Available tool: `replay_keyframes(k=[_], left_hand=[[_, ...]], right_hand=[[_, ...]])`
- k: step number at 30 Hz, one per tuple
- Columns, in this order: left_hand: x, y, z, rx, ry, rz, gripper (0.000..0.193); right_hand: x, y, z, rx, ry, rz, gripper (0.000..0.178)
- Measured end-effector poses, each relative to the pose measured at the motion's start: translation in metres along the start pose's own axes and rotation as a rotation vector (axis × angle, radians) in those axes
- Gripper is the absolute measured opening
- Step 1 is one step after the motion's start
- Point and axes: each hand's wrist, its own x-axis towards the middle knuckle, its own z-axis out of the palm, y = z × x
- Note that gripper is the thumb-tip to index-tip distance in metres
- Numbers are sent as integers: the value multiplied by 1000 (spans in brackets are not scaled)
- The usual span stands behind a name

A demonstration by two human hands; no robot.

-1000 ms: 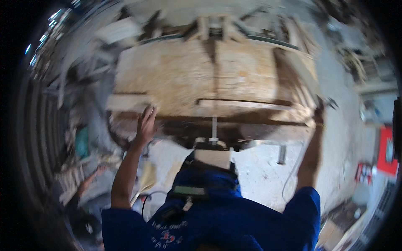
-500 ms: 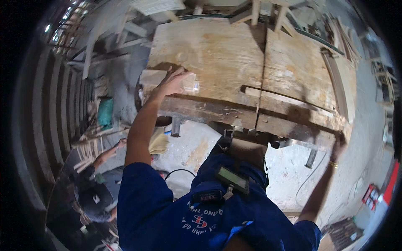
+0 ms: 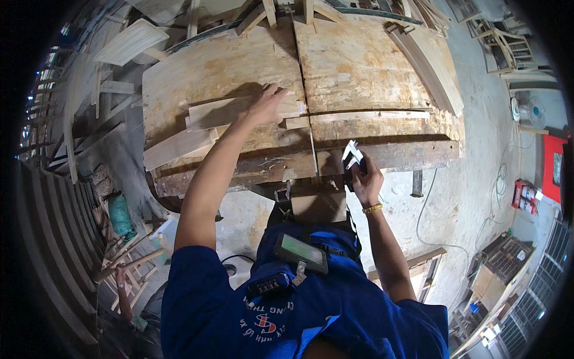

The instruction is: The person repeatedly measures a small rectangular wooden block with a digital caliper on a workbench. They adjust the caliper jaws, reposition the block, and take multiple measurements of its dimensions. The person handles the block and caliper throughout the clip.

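My left hand [image 3: 264, 109] reaches over a pale wooden board [image 3: 218, 112] lying on the workbench [image 3: 233, 66], its fingers and thumb closed across the board near one end. That end lies close to the dark gap between the bench's two top panels. In my right hand [image 3: 367, 179] is a caliper [image 3: 352, 154], held just off the bench's front edge with its light metal jaws pointing up and away from me. A second short board [image 3: 179, 148] lies at the near left of the bench. Just right of the gripped board runs a thin wooden strip [image 3: 371, 116].
Long planks [image 3: 424, 69] lie at the bench's right end. Beyond the far edge stand wooden frames [image 3: 257, 18]. A co-worker's arm [image 3: 122, 293] shows at lower left beside wooden pieces. A cable [image 3: 426, 209] trails on the floor at right, near a red rack [image 3: 525, 197].
The view has swung right. My left hand and its board have moved right, toward the strip. My right hand has come from the bench's right end to its front middle, where the caliper shows.
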Motion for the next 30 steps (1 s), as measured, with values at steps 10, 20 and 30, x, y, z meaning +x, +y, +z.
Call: replay_keyframes(k=[10, 20, 30], left_hand=[[8, 10, -1, -63, -73, 20, 85], [13, -9, 10, -45, 68, 178, 82], [0, 0, 11, -64, 71, 2, 88]], right_hand=[[0, 1, 5, -64, 26, 34, 34], [-1, -2, 7, -19, 41, -63, 35], [2, 0, 5, -17, 60, -25, 32]])
